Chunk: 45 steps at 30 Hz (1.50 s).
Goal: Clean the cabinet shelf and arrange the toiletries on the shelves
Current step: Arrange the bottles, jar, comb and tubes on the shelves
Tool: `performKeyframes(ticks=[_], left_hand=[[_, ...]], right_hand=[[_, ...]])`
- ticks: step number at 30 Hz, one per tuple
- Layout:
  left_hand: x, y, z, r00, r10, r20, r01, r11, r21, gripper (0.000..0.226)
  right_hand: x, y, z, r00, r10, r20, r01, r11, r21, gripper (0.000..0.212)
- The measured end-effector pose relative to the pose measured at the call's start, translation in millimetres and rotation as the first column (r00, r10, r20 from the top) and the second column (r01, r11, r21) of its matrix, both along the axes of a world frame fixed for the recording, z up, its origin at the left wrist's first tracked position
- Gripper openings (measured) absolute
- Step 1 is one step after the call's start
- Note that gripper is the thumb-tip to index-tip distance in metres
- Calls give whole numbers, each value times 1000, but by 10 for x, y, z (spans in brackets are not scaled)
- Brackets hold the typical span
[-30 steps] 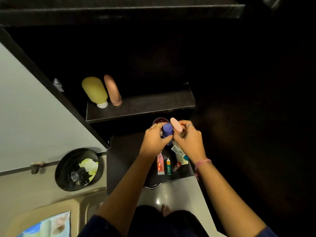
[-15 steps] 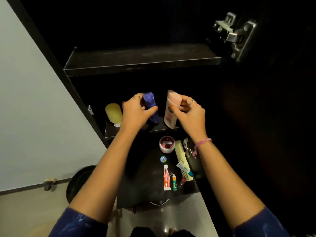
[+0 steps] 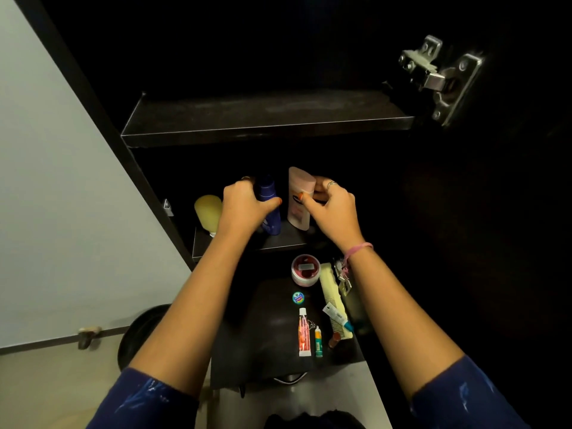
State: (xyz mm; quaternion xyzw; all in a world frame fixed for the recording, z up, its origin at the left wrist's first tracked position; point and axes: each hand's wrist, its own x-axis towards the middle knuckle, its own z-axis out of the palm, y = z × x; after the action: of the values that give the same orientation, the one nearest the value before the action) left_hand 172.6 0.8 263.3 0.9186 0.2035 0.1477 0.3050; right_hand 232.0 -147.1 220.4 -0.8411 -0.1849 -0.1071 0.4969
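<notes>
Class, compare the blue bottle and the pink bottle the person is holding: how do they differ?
The blue bottle is dark and slim; the pink bottle is pale and broader. The left hand wraps the blue bottle; the right hand pinches the pink bottle's upper part. Both stand upright on the middle shelf.

A home bathroom: dark cabinet shelf (image 3: 266, 119), toothpaste (image 3: 304, 334), comb (image 3: 332, 300).

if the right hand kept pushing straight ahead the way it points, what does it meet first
The pale pink lotion bottle that the right hand already grips. Behind the bottle lies only the dark cabinet interior, so probably the back wall next, though depth there is unclear.
</notes>
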Motion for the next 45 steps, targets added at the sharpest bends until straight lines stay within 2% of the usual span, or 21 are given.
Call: performKeyframes(ticks=[7, 17, 21, 24, 27, 30, 34, 40, 45], left_hand=[[-23, -40, -70, 999, 12, 36, -13, 999, 33, 50], [-38, -29, -171, 997, 19, 75, -22, 999, 43, 58], [-67, -27, -181, 997, 26, 79, -28, 999, 29, 58], [-139, -41, -148, 994, 36, 103, -39, 999, 30, 57], [-269, -68, -121, 987, 53, 150, -55, 998, 8, 60], [-441, -133, -173, 980, 61, 190, -48, 996, -72, 66], [-691, -286, -354, 977, 59, 205, -10, 973, -232, 64], [-814, -489, -974, 1000, 14, 21, -5, 931, -365, 57], [-837, -709, -1545, 990, -58, -125, 4, 920, -392, 50]], right_hand=[[19, -7, -19, 1000, -5, -12, 4, 999, -34, 21], [-49, -101, -35, 999, 30, -26, -31, 998, -55, 34], [-176, -233, -64, 994, 3, -105, 5, 997, 77, 40], [-372, -369, -144, 986, -68, -149, 99, 973, 210, 33], [-535, -512, -337, 971, -147, -186, 187, 957, 220, 24], [-640, -645, -586, 945, -185, -270, 233, 960, 158, 19], [-791, -788, -943, 908, -203, -367, 215, 977, -9, 18], [-1055, -978, -1546, 818, -259, -514, 169, 962, -216, 27], [-1196, -1033, -1918, 731, -246, -637, 27, 942, -334, 33]])
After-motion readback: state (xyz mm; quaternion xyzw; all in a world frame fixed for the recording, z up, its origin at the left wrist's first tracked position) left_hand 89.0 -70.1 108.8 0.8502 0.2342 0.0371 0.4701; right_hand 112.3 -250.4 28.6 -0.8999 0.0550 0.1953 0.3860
